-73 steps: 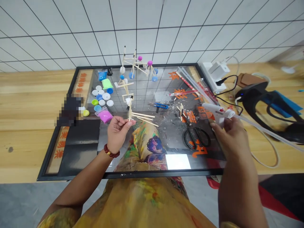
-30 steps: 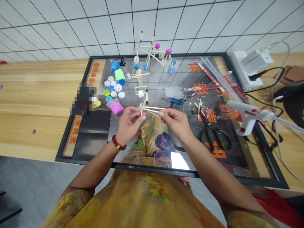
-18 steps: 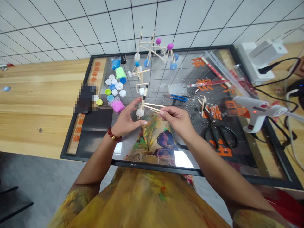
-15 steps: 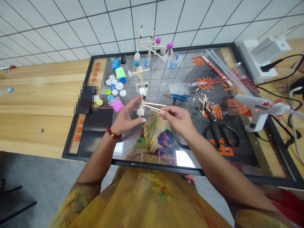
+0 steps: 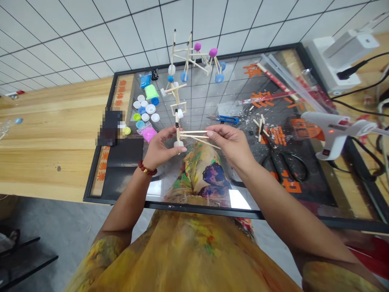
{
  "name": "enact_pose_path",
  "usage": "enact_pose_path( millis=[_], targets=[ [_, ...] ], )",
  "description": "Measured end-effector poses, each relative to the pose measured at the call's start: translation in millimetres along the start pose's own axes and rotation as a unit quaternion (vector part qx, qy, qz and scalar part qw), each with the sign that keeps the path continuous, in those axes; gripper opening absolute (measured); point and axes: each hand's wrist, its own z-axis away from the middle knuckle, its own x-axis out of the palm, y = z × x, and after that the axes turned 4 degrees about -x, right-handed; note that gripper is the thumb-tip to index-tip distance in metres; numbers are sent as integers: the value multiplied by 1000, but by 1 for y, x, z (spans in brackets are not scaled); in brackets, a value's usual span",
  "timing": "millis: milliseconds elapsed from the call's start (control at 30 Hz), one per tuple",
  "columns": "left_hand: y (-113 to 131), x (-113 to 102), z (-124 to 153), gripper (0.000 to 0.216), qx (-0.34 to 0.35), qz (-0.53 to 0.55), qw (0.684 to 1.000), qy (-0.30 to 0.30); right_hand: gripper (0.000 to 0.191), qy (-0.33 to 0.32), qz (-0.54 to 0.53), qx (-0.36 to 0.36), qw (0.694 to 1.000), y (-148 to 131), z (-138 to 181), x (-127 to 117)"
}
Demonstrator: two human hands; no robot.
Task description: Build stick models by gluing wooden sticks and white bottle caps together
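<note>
In the head view a small wooden-stick frame (image 5: 194, 132) hangs between my hands over the dark glass-topped board. It has an upright stick with a black band and a white round piece (image 5: 178, 144) at its lower end. My left hand (image 5: 160, 149) grips it at that upright, thumb below and fingers behind, partly hidden. My right hand (image 5: 232, 144) pinches the right ends of the thin sticks between thumb and fingers; one more stick slants down below them. Just beyond stand stick models, one (image 5: 175, 95) with white pieces and another (image 5: 188, 56) with pink balls and blue wheels.
Bottle caps (image 5: 150, 108) and clay packets (image 5: 148, 133) lie at left. Blue snips (image 5: 227, 119), stick offcuts (image 5: 261, 125), black scissors (image 5: 285, 164) and a white hot glue gun (image 5: 332, 132) are at right. A power strip (image 5: 330, 61) with cables stands behind, near the tiled wall.
My right hand has shifted its pinch along the sticks, which now sit more level, with a lower one slanting free. My left hand keeps its hold. The view has shifted slightly.
</note>
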Motion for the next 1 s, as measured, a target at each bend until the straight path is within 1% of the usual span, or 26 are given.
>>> enact_pose_path(
  millis=[133,200,367,467,533,633,800,933,1000],
  targets=[
    [4,2,2,61,35,-53,998,-4,24,34,33,-41,998,-4,1,-1],
    [8,3,3,59,48,-80,996,0,21,43,30,-60,997,-7,2,0],
    [19,6,5,52,55,-108,993,-7,26,40,1,-70,997,-14,5,3],
    [22,9,6,53,53,-98,994,-14,30,39,1,-69,997,-15,5,4],
    [21,10,6,59,39,-69,997,-7,30,33,-3,-66,997,-14,5,4],
    [17,9,6,76,20,-31,999,-3,31,24,-16,-55,998,-11,3,3],
    [12,7,7,99,28,-38,999,-15,31,29,-50,-43,997,-7,1,1],
    [7,9,8,109,29,-34,999,-3,31,37,-36,-47,998,-8,2,0],
    [4,10,8,108,33,-38,999,5,31,38,-33,-44,998,-7,3,0]
  ],
)
